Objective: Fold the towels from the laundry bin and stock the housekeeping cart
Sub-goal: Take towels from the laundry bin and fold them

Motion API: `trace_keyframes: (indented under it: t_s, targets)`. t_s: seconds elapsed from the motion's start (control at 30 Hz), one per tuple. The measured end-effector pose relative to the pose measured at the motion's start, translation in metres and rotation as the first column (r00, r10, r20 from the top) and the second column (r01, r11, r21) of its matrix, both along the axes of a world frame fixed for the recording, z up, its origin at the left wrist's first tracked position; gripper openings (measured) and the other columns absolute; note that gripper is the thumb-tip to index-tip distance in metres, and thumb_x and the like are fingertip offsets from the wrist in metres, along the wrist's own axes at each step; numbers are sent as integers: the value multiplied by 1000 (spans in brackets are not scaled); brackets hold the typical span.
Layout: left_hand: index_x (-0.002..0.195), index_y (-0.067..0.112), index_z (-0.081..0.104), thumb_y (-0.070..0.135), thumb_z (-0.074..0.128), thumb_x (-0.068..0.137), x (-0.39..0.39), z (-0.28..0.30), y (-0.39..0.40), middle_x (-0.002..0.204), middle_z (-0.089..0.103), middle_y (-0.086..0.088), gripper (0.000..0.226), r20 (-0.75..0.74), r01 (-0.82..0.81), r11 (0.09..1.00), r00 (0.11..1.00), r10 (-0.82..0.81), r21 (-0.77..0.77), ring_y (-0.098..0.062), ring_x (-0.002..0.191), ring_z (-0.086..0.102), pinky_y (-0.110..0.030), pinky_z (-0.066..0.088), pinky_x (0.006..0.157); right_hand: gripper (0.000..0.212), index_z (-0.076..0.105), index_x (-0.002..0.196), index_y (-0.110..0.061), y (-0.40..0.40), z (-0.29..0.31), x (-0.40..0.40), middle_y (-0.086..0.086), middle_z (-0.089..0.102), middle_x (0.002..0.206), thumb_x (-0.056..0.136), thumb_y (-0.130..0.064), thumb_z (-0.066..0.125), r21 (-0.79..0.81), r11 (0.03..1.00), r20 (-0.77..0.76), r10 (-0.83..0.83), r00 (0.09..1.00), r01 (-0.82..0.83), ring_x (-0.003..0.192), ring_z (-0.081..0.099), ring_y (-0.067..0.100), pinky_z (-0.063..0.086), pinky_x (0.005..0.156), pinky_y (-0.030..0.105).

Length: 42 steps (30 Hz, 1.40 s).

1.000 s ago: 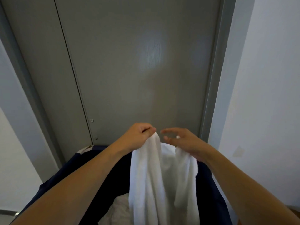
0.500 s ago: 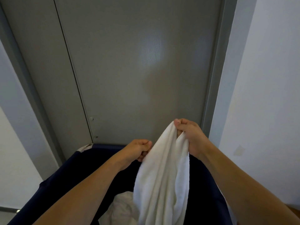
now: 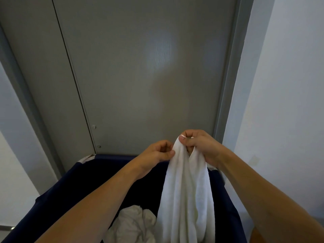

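A white terry towel point(image 3: 186, 193) hangs in long soft folds over the bin point(image 3: 70, 188), its nubby loops showing along the edges and its lower end running out of view. The right hand point(image 3: 198, 146) holds the gathered top of the towel above the bin's far rim, thumb pressed over curled fingers, a pinching grip on the bunched cloth. The left hand point(image 3: 156, 155), just left of it and slightly lower, pinches the towel's left edge between thumb and curled fingers. The bin is a dark navy fabric bag with slack, matte walls. Inside it, left of the hanging towel, lies a crumpled heap point(image 3: 133, 223) of off-white cloth, creased and lumpy. Behind the bin stands a smooth grey door point(image 3: 149, 76) with a faint sheen, framed in grey metal.
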State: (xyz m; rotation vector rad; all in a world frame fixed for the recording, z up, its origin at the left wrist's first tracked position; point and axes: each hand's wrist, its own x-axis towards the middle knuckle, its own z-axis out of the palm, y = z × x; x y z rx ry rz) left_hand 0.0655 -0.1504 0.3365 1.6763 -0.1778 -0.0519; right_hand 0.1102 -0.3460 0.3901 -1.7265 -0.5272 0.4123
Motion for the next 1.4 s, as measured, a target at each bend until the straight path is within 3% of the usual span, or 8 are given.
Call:
trace_keyframes:
  t_s: [0.3,0.4,0.47,0.57,0.73,1.03,1.17,1.4]
  targets:
    - [68,22,57,20,56,104,-4,-30,17,71,58,7,36,-153,-50,998,987,54,28,-7,69,54,-24,46,69,25,57,80,-8,-24,1,18,5,45,61,95,-25,68,240,909,-158,-309,938,340,61,46,22,47,68,35]
    - [68,21,62,26,63,99,0,-24,34,68,55,2,32,-30,-282,955,958,286,89,-14,69,47,-29,35,63,35,58,72,-9,-27,-6,19,2,59,69,98,-31,65,-28,926,29,-377,926,378,67,57,20,47,65,28]
    - [72,18,59,23,60,102,3,-7,34,71,51,1,31,71,-322,930,947,314,176,-13,70,44,-30,33,64,18,70,93,-17,-24,-11,17,-4,66,93,98,-33,64,-225,915,176,-300,938,335,80,60,10,44,62,21]
    - [71,19,59,16,58,103,5,23,18,72,49,0,32,201,-262,919,957,208,296,-10,68,43,-25,34,62,29,68,123,-28,-10,-14,8,-15,64,114,95,-31,70,-159,978,154,-110,982,134,94,60,-1,47,63,8]
    - [73,19,66,11,59,102,3,42,3,66,56,12,31,232,-160,918,970,77,363,-1,64,48,-15,39,64,20,71,97,-8,14,-18,-5,-1,70,81,94,-27,71,-92,991,93,102,990,-94,74,64,6,49,66,15]
    - [87,5,65,51,68,84,-15,-19,32,83,62,-1,47,-95,-51,975,993,73,214,-15,79,55,-30,43,74,35,59,70,-9,7,-12,6,3,50,60,94,-31,71,196,929,-33,-313,949,314,60,53,18,49,62,27]
    - [77,16,68,32,66,98,-21,-37,57,74,57,1,26,-37,-214,942,972,231,258,-11,72,50,-29,37,69,40,63,77,-2,-8,-9,18,10,57,74,94,-37,69,127,876,45,-473,880,465,70,56,21,51,65,32]
    - [72,25,69,24,64,100,-9,19,35,70,60,11,29,173,-267,867,962,212,421,-4,65,50,-20,39,62,25,73,118,-30,20,-24,1,-10,70,114,93,-31,71,-177,983,270,-4,963,54,100,65,6,51,79,11]
